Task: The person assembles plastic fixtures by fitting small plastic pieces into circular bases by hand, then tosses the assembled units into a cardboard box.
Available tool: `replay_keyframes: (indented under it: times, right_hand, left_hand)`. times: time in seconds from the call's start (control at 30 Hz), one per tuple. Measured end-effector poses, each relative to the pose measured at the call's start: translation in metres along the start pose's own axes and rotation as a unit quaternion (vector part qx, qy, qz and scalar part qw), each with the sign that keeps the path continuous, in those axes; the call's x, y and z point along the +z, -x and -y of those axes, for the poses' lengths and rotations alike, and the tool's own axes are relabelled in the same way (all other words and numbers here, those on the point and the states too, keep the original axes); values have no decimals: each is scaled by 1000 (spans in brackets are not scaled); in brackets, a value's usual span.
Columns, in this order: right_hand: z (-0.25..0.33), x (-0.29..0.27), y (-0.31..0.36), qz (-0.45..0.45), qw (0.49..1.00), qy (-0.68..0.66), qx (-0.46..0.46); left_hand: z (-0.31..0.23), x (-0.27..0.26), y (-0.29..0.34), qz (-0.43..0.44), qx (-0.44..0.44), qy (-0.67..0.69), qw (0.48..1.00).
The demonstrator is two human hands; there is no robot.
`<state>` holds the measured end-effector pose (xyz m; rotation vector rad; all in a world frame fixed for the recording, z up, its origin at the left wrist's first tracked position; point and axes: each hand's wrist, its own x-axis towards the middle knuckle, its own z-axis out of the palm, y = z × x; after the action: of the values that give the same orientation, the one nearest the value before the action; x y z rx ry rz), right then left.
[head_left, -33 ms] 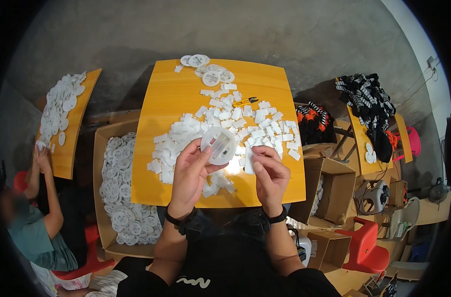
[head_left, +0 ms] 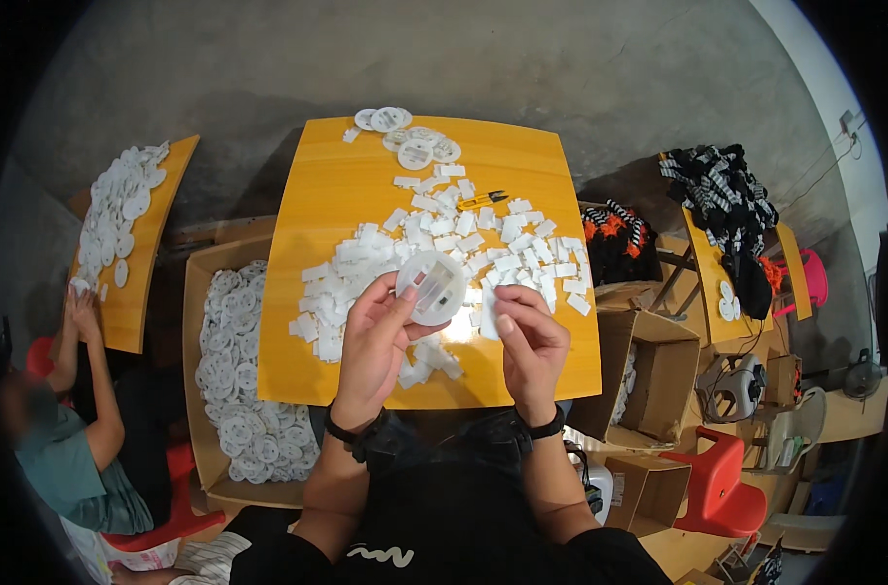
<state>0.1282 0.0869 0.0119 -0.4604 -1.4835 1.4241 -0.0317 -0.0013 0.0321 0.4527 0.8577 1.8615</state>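
In my left hand [head_left: 374, 336] is a round, translucent white plastic disc [head_left: 448, 270], pinched between thumb and fingers and tilted up above the table. An oblong recess with small metal-coloured parts shows in its face. My right hand [head_left: 532, 341] holds a flat white rectangular plastic cover [head_left: 489, 312] at its edge, just right of the disc and apart from it. Below and beyond both hands spreads a loose heap of small white plastic covers [head_left: 361, 255]. More round discs [head_left: 415, 154] lie at the far edge of the yellow table [head_left: 317, 185].
Yellow-handled thread snips [head_left: 483, 200] lie behind the heap. A cardboard box [head_left: 198, 322] full of white discs stands left, another carton [head_left: 668, 390] right. A co-worker [head_left: 78, 448] sits at a left table [head_left: 161, 224]. A red stool [head_left: 722, 487] is at lower right.
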Motion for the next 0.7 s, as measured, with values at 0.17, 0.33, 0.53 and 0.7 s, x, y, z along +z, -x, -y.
replay_keyframes:
  times: [0.17,0.33,0.53,0.7]
  right_hand:
    - [-2,5,0,-47,989,-124,64]
    - [-6,0,0,-56,977,-172,108]
    - [-7,5,-1,-62,977,-166,116]
    - [-20,-6,-3,-6,988,-140,63]
  left_hand:
    - [6,-2,-2,4,17,-35,999]
    - [2,0,2,21,-10,-75,997]
    - [6,4,-1,13,30,-94,995]
    - [4,4,0,39,20,-121,992]
